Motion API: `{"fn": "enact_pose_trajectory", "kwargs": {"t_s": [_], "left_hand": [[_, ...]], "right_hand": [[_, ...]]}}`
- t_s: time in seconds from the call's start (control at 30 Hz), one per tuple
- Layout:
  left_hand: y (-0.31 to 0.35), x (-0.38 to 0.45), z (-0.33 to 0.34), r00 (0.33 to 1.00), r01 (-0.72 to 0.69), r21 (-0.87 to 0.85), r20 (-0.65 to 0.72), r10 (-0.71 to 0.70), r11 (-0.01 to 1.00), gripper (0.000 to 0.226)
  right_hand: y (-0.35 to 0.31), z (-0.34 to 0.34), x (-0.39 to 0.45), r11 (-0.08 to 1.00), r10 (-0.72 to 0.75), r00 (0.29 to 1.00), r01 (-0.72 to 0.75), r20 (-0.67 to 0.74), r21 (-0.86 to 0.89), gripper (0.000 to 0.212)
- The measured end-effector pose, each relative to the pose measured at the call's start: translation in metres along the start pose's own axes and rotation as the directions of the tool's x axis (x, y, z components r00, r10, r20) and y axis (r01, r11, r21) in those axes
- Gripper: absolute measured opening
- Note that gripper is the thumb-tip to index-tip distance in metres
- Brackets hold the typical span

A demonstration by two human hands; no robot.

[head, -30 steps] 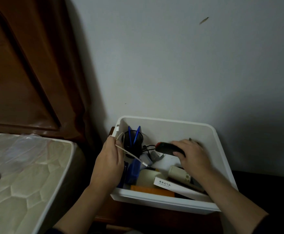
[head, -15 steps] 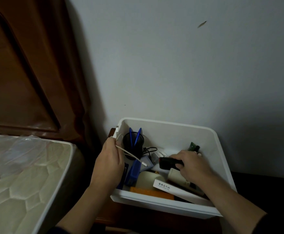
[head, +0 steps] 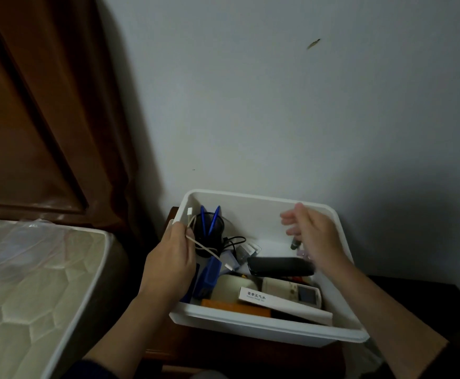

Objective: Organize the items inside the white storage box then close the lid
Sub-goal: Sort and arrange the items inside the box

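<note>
Head view: white plastic storage box [head: 264,328], rounded corners, lid off, sits on a dark wooden nightstand [head: 239,356] against the wall. Left hand [head: 168,265] grips the box's left rim and pinches a thin white cable [head: 204,246]. Right hand [head: 314,236], blurred, hovers over the right side, fingers spread, holding nothing. Inside: black mesh pen cup [head: 209,232], glossy black oblong case [head: 280,266], white remote [head: 294,291], white carton [head: 283,303] with small Chinese print, unreadable. Quilted mattress [head: 32,283] left.
</note>
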State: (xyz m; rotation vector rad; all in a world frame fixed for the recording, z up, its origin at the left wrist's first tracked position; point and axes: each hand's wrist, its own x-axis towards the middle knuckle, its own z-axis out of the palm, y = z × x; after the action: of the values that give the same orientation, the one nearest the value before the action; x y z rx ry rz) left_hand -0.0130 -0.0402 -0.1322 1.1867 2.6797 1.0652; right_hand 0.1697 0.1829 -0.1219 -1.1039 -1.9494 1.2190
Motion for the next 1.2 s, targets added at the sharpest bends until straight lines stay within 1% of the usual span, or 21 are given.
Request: {"fn": "enact_pose_trajectory", "kwargs": {"t_s": [0.07, 0.1, 0.17, 0.23, 0.27, 0.3, 0.37, 0.43, 0.47, 0.5, 0.57, 0.6, 0.67, 0.73, 0.77, 0.87, 0.9, 0.97, 1.07, 1.17, 1.2], "left_hand": [[0.001, 0.0, 0.0, 1.0, -0.011, 0.01, 0.008, 0.011, 1.0, 0.019], [0.001, 0.001, 0.0, 1.0, -0.012, 0.001, 0.008, 0.012, 1.0, 0.019], [0.002, 0.003, -0.001, 1.0, -0.002, -0.038, 0.016, 0.003, 0.999, 0.021], [0.005, 0.01, -0.001, 0.999, 0.009, -0.083, 0.04, -0.005, 0.996, 0.022], [0.008, 0.015, -0.002, 0.999, 0.008, -0.098, 0.054, -0.003, 0.995, 0.022], [0.011, 0.021, -0.004, 0.998, 0.005, -0.104, 0.068, 0.002, 0.995, 0.022], [0.018, 0.035, -0.007, 0.994, 0.007, -0.088, 0.11, 0.003, 0.996, 0.021], [0.025, 0.048, -0.01, 0.989, 0.0, -0.065, 0.146, 0.009, 0.998, 0.022], [0.028, 0.053, -0.012, 0.988, -0.001, -0.081, 0.154, 0.014, 0.997, 0.022], [0.029, 0.058, -0.015, 0.988, 0.005, -0.12, 0.154, 0.013, 0.993, 0.021], [0.03, 0.063, -0.022, 0.987, 0.043, -0.236, 0.158, -0.005, 0.971, 0.023], [0.028, 0.064, -0.025, 0.983, 0.077, -0.299, 0.181, -0.023, 0.951, 0.026], [0.025, 0.064, -0.032, 0.966, 0.147, -0.425, 0.255, -0.038, 0.893, 0.033], [0.02, 0.062, -0.037, 0.956, 0.157, -0.483, 0.294, -0.01, 0.861, 0.037], [0.019, 0.061, -0.04, 0.957, 0.155, -0.51, 0.291, 0.001, 0.846, 0.037], [0.016, 0.061, -0.049, 0.966, 0.198, -0.676, 0.257, -0.025, 0.71, 0.039], [0.015, 0.062, -0.052, 0.97, 0.193, -0.7, 0.244, -0.024, 0.687, 0.041], [0.016, 0.064, -0.057, 0.975, 0.174, -0.699, 0.223, -0.019, 0.694, 0.042], [0.022, 0.068, -0.064, 0.981, 0.167, -0.764, 0.189, -0.032, 0.623, 0.043], [0.032, 0.071, -0.076, 0.982, 0.185, -0.823, 0.168, -0.08, 0.538, 0.027], [0.034, 0.071, -0.079, 0.981, 0.192, -0.837, 0.169, -0.091, 0.512, 0.024]], "right_hand": [[-0.027, -0.017, 0.012, 0.975, 0.066, 0.998, -0.069, 0.02, 0.21, 0.04], [-0.04, -0.025, 0.017, 0.964, 0.079, 0.995, -0.092, 0.064, 0.249, 0.037], [-0.06, -0.035, 0.02, 0.976, 0.076, 0.982, -0.11, 0.175, 0.19, 0.027], [-0.067, -0.036, 0.014, 0.998, 0.049, 0.95, -0.061, 0.309, 0.027, 0.02], [-0.067, -0.032, 0.008, 0.999, 0.035, 0.922, -0.021, 0.385, -0.04, 0.027], [-0.066, -0.025, 0.002, 0.997, 0.031, 0.881, 0.007, 0.472, -0.08, 0.042], [-0.062, -0.004, -0.012, 0.991, 0.056, 0.763, 0.036, 0.643, -0.129, 0.076], [-0.057, 0.023, -0.022, 0.979, 0.076, 0.671, 0.09, 0.738, -0.183, 0.107], [-0.056, 0.038, -0.026, 0.977, 0.07, 0.656, 0.109, 0.751, -0.186, 0.117], [-0.056, 0.052, -0.028, 0.981, 0.06, 0.664, 0.098, 0.745, -0.167, 0.12], [-0.056, 0.077, -0.027, 0.998, 0.042, 0.699, 0.009, 0.713, -0.068, 0.109], [-0.056, 0.087, -0.024, 0.998, 0.041, 0.709, 0.001, 0.704, -0.059, 0.097], [-0.055, 0.107, -0.02, 0.992, 0.057, 0.709, 0.041, 0.703, -0.121, 0.069], [-0.049, 0.124, -0.017, 0.984, 0.055, 0.703, 0.084, 0.709, -0.159, 0.039], [-0.047, 0.13, -0.017, 0.978, 0.049, 0.715, 0.108, 0.698, -0.179, 0.031], [-0.043, 0.134, -0.014, 0.953, 0.008, 0.747, 0.195, 0.665, -0.23, 0.025], [-0.041, 0.133, -0.014, 0.946, -0.009, 0.749, 0.222, 0.662, -0.237, 0.023], [-0.041, 0.13, -0.015, 0.943, -0.036, 0.759, 0.241, 0.65, -0.229, 0.023], [-0.051, 0.124, -0.016, 0.956, -0.061, 0.799, 0.218, 0.599, -0.194, 0.035], [-0.064, 0.117, -0.015, 0.982, -0.09, 0.829, 0.166, 0.552, -0.09, 0.046], [-0.068, 0.114, -0.017, 0.989, -0.102, 0.835, 0.141, 0.541, -0.031, 0.046]]}}
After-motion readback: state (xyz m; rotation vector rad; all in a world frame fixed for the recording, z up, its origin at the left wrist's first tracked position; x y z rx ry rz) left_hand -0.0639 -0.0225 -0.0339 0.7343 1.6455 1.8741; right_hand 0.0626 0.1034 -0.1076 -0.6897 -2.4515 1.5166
